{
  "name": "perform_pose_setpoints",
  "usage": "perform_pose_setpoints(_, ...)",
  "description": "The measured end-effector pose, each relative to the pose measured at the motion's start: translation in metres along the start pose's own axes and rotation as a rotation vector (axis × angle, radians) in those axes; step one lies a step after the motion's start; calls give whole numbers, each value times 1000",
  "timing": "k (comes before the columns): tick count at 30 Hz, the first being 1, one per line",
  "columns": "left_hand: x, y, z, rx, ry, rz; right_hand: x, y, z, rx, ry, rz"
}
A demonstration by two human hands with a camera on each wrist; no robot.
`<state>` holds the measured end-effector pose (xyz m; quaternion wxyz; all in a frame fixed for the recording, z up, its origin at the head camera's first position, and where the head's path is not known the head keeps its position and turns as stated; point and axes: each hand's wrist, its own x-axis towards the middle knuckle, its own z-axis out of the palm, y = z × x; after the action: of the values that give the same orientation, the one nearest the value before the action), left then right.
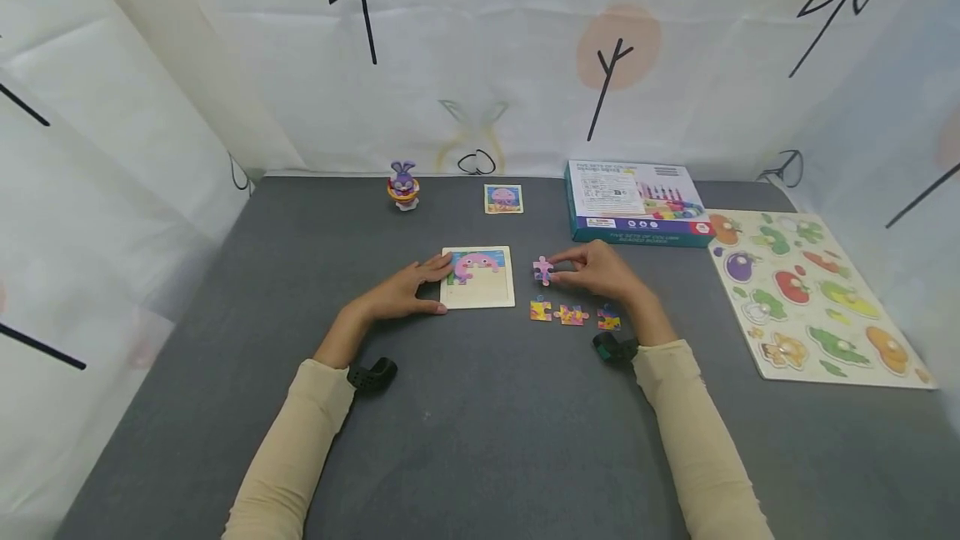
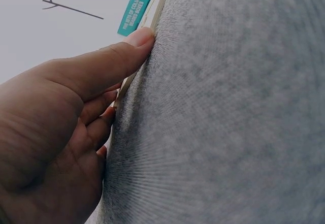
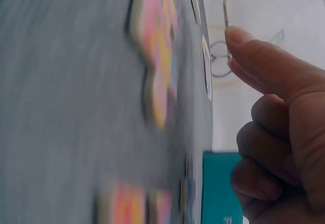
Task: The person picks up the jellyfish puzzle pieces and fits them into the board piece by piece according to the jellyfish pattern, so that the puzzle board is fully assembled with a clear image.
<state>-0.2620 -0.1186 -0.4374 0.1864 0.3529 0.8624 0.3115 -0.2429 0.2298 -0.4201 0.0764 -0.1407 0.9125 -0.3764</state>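
Note:
A small wooden puzzle board [image 1: 480,300], partly filled with a pink picture, lies flat on the grey table. My left hand [image 1: 408,288] rests at its left side, fingertips over the upper left part and the extended thumb [image 2: 114,61] along the lower left corner. Just right of the board, my right hand [image 1: 600,269] pinches a pink and purple jigsaw piece [image 1: 543,271] between thumb and index finger; in the right wrist view this piece [image 3: 227,16] appears edge-on above the table. Loose jigsaw pieces [image 1: 572,316] lie in a row below that hand.
Behind the board lies a small picture card [image 1: 503,199], with a purple rabbit figurine [image 1: 403,186] to its left. A boxed set [image 1: 637,202] stands at the back right, beside a large vegetable puzzle board [image 1: 817,298]. Printed white cloth [image 1: 480,48] hangs around the table.

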Motion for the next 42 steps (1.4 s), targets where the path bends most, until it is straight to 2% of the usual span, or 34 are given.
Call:
perform_pose_setpoints(4, 0, 0, 0, -5, 0, 0, 6, -9, 5, 5, -3, -11)
perform_pose_setpoints(14, 0, 1, 0, -4, 1, 27, 21, -28, 17, -74, -41, -36)
perform_pose_setpoints(26, 1, -2, 0, 5, -9, 23, 44, -56, 45, -289, -56, -140)
perform_pose_setpoints(42, 0, -2, -1, 6, 2, 29, 51, -68, 60, -272, -79, -129)
